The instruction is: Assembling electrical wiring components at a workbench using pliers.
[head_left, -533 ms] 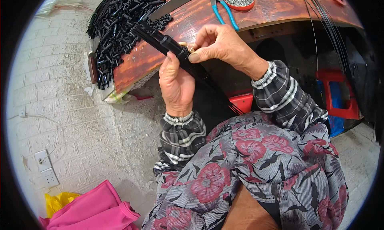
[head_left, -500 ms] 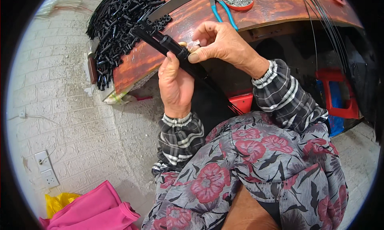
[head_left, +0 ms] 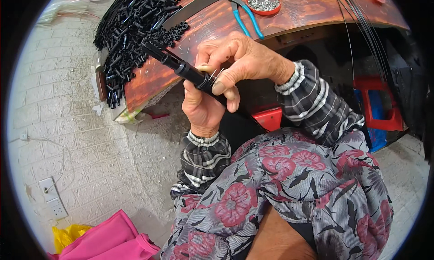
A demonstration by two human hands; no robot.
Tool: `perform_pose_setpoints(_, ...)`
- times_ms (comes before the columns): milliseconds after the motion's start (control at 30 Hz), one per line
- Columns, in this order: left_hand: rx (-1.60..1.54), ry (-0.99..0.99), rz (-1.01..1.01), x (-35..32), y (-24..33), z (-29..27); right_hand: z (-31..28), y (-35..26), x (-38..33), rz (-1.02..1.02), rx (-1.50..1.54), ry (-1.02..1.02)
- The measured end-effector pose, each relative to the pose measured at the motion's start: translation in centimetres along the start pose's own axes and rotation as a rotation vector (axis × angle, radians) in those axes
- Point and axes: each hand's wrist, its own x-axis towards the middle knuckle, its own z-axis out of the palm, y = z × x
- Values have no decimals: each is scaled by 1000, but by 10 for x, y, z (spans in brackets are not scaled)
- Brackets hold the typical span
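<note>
My left hand [head_left: 203, 107] is wrapped round a black tubular shaft [head_left: 187, 71] with a ringed collar and slim black arms at its upper end, much like an umbrella frame. The shaft tilts up and to the left in front of the table edge. At the collar, my right hand [head_left: 244, 61] is closed, its thumb and fingers pinching thin silvery pins [head_left: 215, 74]. Some pins stick out between the fingertips. Whether a pin sits in the collar is hidden by the fingers. The shaft's lower part disappears behind my hands.
On the wooden table [head_left: 312, 7] lie a heap of black tubular parts [head_left: 131, 34], a broad blade [head_left: 192, 8], blue-handled pliers [head_left: 254, 23] and a red dish [head_left: 264, 14] of small metal bits. Long dark wires [head_left: 368, 29] hang over the right edge, near a red stool [head_left: 384, 123].
My right hand has come down closer on the collar, its fingers now more bunched and the pins showing between them. The shaft sits slightly lower, still in my left hand.
</note>
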Motion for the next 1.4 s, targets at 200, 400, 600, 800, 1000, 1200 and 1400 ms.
perform_pose_setpoints(200,-185,-97,35,3,-7,3,6,19,-2,-330,-204,141)
perform_pose_setpoints(400,73,332,164,7,-8,10,24,18,-14,-198,-136,434)
perform_pose_setpoints(600,134,363,205,10,-12,12,28,15,-16,-371,-510,584)
perform_pose_setpoints(800,139,342,245,12,-15,12,25,10,-17,-440,-864,624)
perform_pose_setpoints(1000,134,434,195,17,-16,23,31,-5,-19,-179,-524,610)
perform_pose_setpoints(1200,145,419,184,16,-19,20,32,-2,-23,118,91,553)
perform_pose_setpoints(1400,167,528,214,15,-19,25,43,-4,-27,5,9,691)
